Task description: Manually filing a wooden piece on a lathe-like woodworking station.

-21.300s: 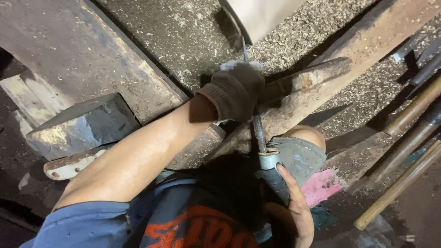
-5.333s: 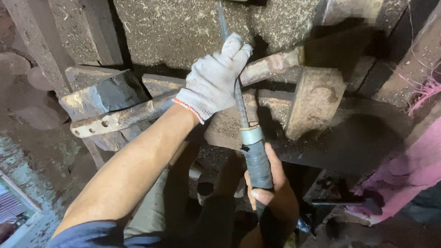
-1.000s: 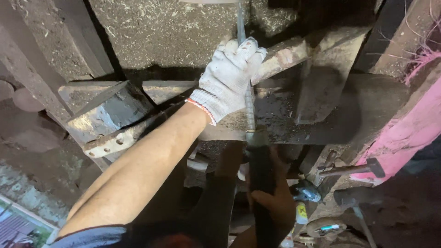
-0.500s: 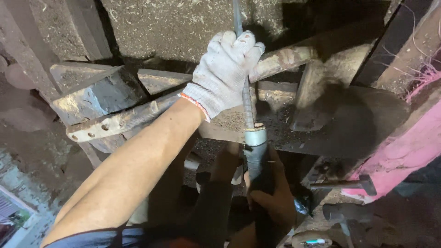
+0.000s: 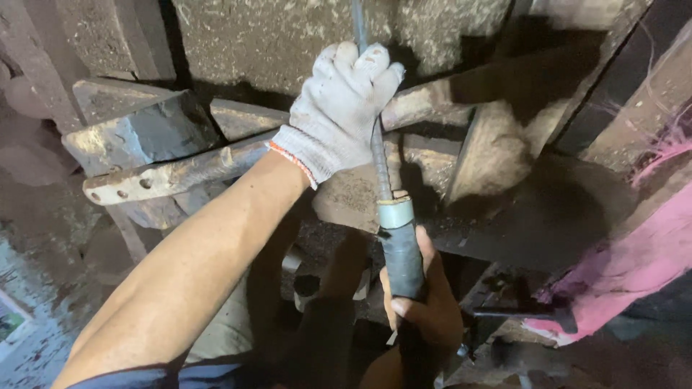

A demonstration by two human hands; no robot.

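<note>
The file (image 5: 380, 162) is sitting a touch nearer than a moment ago; the gloved left hand (image 5: 342, 108) is clamping its far end against the metal bar (image 5: 180, 173); the bare right hand (image 5: 425, 310) is gripping the dark handle (image 5: 400, 252) near; filing seems underway, calling for another steady push.

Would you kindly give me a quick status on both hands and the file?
Left hand, gloved, gripping the file shaft. Right hand, bare, closed on its dark handle. File runs across the metal bar. Nothing blocking.
</note>
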